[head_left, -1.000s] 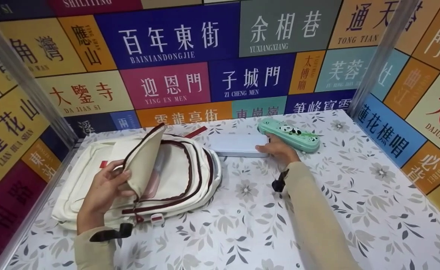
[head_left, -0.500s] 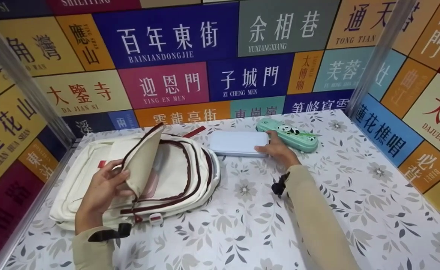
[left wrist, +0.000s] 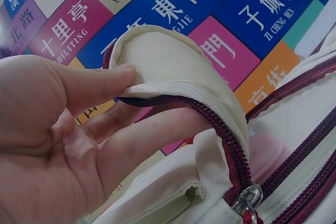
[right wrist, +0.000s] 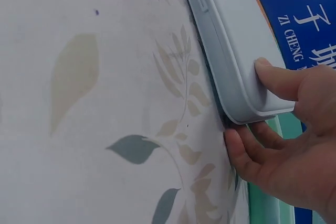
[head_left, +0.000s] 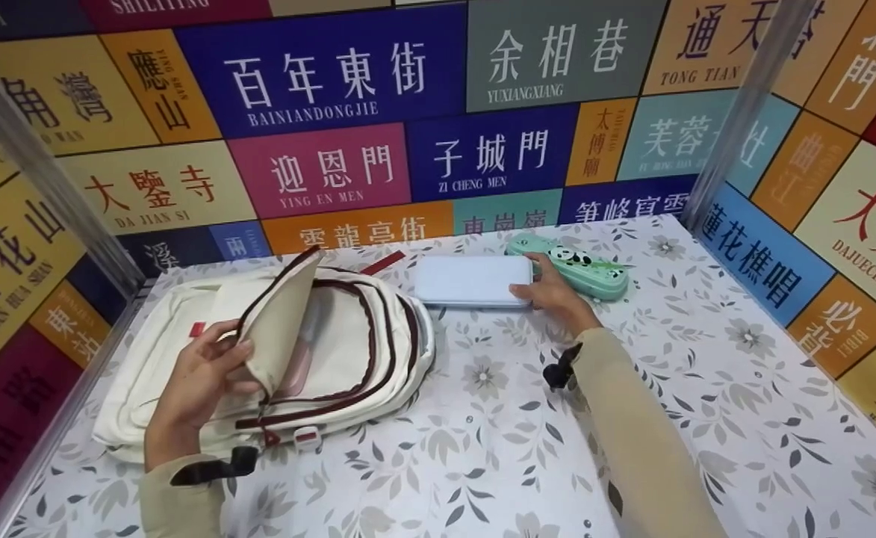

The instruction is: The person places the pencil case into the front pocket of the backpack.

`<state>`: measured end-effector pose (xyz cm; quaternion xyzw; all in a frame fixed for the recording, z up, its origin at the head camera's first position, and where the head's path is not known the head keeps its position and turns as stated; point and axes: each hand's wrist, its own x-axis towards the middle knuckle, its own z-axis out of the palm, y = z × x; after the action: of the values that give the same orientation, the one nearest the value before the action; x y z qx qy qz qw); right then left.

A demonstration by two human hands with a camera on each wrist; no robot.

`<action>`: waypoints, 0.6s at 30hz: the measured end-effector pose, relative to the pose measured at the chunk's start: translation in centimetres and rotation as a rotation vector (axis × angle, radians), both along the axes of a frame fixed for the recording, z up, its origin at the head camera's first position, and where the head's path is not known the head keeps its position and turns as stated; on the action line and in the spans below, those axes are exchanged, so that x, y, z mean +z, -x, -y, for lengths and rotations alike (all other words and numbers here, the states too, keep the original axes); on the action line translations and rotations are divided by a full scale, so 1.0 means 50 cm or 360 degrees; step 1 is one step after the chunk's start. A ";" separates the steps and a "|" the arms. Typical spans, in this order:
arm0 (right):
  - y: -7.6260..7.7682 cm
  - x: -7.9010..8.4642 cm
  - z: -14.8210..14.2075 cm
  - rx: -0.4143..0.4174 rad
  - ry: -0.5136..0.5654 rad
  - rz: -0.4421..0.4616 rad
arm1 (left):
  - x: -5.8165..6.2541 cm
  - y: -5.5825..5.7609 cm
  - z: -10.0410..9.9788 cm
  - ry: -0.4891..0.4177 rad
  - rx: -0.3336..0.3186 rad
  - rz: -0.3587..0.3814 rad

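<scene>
A cream backpack (head_left: 393, 321) with dark red zips lies on the table at the left. My left hand (head_left: 199, 381) pinches its front pocket flap (head_left: 288, 329) between thumb and fingers and holds it up, so the pocket gapes. Inside shows something pink (left wrist: 266, 153), partly hidden by the flap. My right hand (head_left: 557, 295) grips the right end of a pale blue hard case (head_left: 471, 280), thumb on top and fingertips at the lower edge in the right wrist view. Behind that hand lies a mint green pencil case (head_left: 598, 276) with a panda picture.
A floral cloth (head_left: 482, 448) covers the table. Printed sign panels (head_left: 325, 82) wall it in at the back and both sides. A dark red strap (head_left: 384, 263) sticks out behind the backpack, and a metal zip pull (left wrist: 248, 199) hangs at the flap's corner.
The pale blue case has risen slightly at the right hand, showing more of its top. The left hand keeps hold of the flap. The whole head view has shifted a little.
</scene>
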<state>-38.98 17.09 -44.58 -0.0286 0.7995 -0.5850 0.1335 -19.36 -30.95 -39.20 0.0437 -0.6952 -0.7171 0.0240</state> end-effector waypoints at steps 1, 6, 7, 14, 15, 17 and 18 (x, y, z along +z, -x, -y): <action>-0.001 0.002 -0.001 0.0001 0.0025 0.0000 | 0.000 0.000 0.000 -0.0003 -0.0003 -0.0002; -0.001 0.006 -0.004 -0.0028 0.0159 0.0074 | 0.001 0.000 0.000 -0.0023 -0.0009 -0.0005; 0.001 0.006 -0.005 -0.0034 0.0178 0.0088 | 0.001 0.000 0.000 -0.0022 -0.0009 -0.0006; 0.003 0.008 -0.007 -0.0043 0.0253 0.0135 | -0.001 0.001 0.002 0.0013 -0.0021 -0.0015; 0.002 0.009 -0.007 -0.0046 0.0259 0.0139 | -0.002 0.001 0.002 0.0016 -0.0024 -0.0017; 0.000 0.013 -0.008 -0.0057 0.0279 0.0149 | -0.002 0.001 0.002 0.0015 -0.0024 -0.0017; -0.001 0.015 -0.008 -0.0064 0.0288 0.0154 | -0.002 0.000 0.002 0.0014 -0.0022 -0.0017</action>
<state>-38.93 17.47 -43.85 0.0038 0.7365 -0.6580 0.1569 -19.39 -31.06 -39.31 0.0349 -0.6985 -0.7144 0.0228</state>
